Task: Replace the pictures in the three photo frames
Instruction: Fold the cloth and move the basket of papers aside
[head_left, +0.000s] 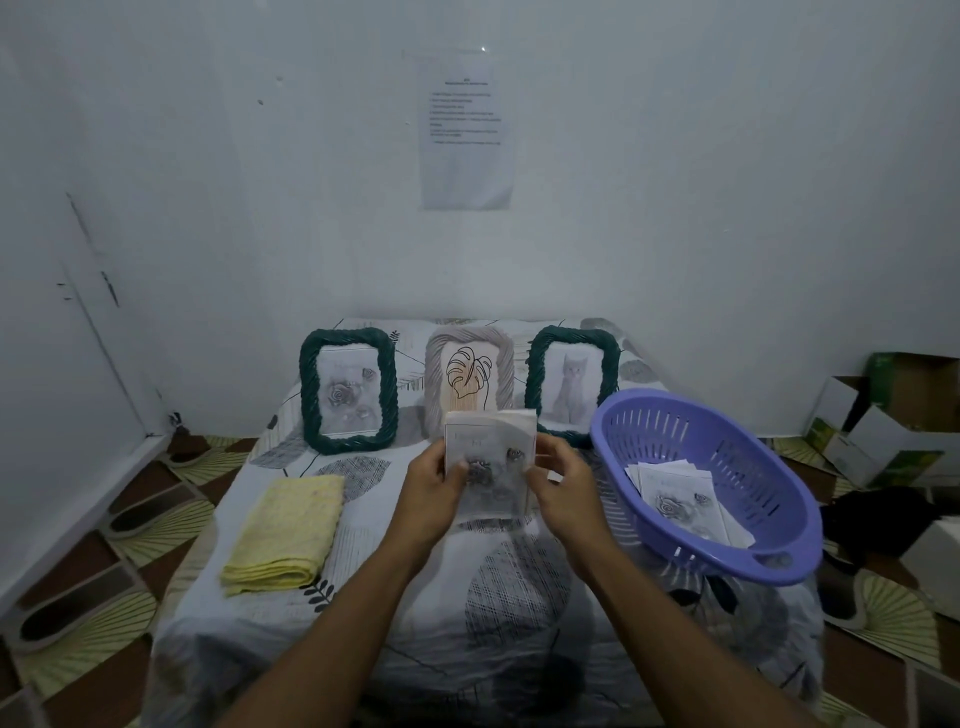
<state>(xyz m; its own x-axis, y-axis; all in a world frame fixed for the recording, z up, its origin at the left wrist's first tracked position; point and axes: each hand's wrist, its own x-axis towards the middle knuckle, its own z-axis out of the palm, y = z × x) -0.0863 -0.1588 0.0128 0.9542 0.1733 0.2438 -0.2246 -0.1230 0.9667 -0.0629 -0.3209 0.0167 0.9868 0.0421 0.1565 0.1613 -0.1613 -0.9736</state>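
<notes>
left hand (434, 480): centre of frame, fingers curled round the left edge of the picture stack, thumb on the front sheet.
right hand (558, 475): just right of centre, fingers pinching the right edge of the same stack.
picture stack (491, 452): held upright in both hands above the table, centre of frame. Top sheet shows grey roses. It hides the lower edge of the middle frame.
left frame (310, 389): dark green rope-style rim, standing centre left at the back of the table, with a grey rose picture in it.
middle frame (434, 374): beige rope-style rim, standing between the two green ones, with a line-drawn leaf picture inside.
right frame (535, 379): dark green rim, standing right of centre, with a grey cat picture inside. Its right side sits just beside the basket rim.
basket (779, 467): purple slotted plastic, right of frame, on the table's right edge, tilted towards the camera.
loose pictures (680, 499): lying in the basket, with a rose print on top.
cloth (288, 530): yellow, folded, lower left of the table, well apart from the hands.
table (519, 597): covered in a white sheet with a grey leaf pattern.
wall sheet (465, 135): printed paper, top centre, text too small to read.
boxes (893, 415): cardboard, open, on the floor at the right edge.
</notes>
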